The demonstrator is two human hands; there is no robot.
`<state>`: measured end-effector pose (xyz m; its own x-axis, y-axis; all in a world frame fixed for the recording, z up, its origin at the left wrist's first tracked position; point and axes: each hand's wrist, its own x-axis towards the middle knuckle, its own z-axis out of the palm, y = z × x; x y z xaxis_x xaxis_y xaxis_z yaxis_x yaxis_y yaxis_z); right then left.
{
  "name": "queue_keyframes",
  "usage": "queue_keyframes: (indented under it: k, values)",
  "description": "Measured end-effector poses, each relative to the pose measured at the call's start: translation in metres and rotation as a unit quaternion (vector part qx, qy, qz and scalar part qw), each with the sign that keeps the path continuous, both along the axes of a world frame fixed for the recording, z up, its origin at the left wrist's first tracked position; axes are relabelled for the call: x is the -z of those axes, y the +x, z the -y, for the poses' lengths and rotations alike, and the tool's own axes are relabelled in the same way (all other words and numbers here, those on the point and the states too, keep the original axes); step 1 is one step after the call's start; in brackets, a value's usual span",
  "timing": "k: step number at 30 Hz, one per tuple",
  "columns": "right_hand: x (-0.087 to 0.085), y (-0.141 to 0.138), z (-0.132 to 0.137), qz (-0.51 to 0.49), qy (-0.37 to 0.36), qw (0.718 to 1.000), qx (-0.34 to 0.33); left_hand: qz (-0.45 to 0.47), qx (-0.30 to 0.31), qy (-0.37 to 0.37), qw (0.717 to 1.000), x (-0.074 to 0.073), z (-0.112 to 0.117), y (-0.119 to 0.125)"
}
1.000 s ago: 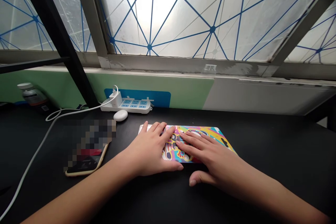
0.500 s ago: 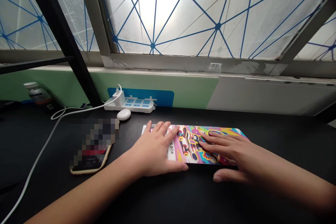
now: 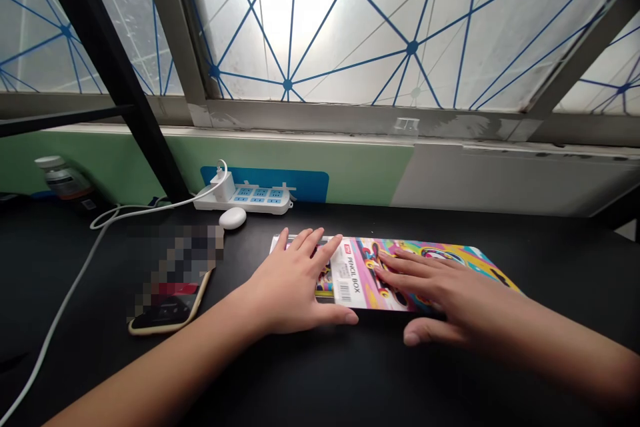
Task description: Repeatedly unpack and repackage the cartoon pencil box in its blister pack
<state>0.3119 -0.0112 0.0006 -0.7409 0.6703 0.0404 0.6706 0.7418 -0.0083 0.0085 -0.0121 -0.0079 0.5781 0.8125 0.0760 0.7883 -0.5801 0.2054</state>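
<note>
A flat, brightly printed pencil box (image 3: 367,280) lies lengthwise on the black table, with skateboard-like cartoon art and a white label reading "PENCIL BOX". My left hand (image 3: 297,280) rests with spread fingers over its left end, where a clear edge shows past the fingertips. Between that hand's thumb and forefinger, the label and a strip of coloured print are visible. My right hand (image 3: 435,287) lies flat across the middle of the printed face, fingers stretched out and thumb off the near edge. The palms hide parts of the box.
On the left lies a phone (image 3: 170,307) with a blurred screen. Behind it are a white oval case (image 3: 233,218), a white power strip (image 3: 250,197) with a plugged-in charger, and a white cable (image 3: 65,300). A bottle (image 3: 63,177) stands near a black post (image 3: 115,73). Windows line the back.
The printed panel with its label has shifted right under my hands, uncovering coloured print left of the label. The clear left end and both hands stay nearly in place.
</note>
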Motion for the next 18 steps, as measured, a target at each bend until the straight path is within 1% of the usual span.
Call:
queue_keyframes:
  k: [2,4,7,9,11,13,15,18]
  values:
    - [-0.004,0.01,-0.002,0.002,0.013,1.0,0.012,-0.003,-0.001,0.0,1.0,-0.001,0.0,0.0]
    - [-0.005,0.007,-0.002,0.003,0.033,0.999,0.027,-0.007,-0.001,-0.001,1.0,-0.002,0.0,0.001]
    - [-0.001,-0.016,0.001,-0.008,0.068,0.997,0.037,-0.012,0.0,-0.009,1.0,-0.003,0.0,0.0]
    - [0.006,-0.036,0.005,-0.013,0.07,0.997,0.021,-0.015,-0.001,-0.02,1.0,-0.004,-0.001,-0.001]
    - [0.012,-0.05,0.006,-0.006,0.05,0.999,0.006,-0.017,-0.006,-0.033,0.999,-0.005,-0.003,-0.004]
    - [0.016,-0.054,0.005,0.003,0.021,1.0,0.005,-0.023,-0.013,-0.048,0.998,-0.007,-0.006,-0.008]
    - [0.016,-0.049,0.003,0.006,-0.012,1.0,0.014,-0.038,-0.02,-0.063,0.997,-0.009,-0.011,-0.011]
    - [0.012,-0.031,-0.003,0.001,-0.05,0.998,0.035,-0.069,-0.033,-0.083,0.994,-0.012,-0.018,-0.018]
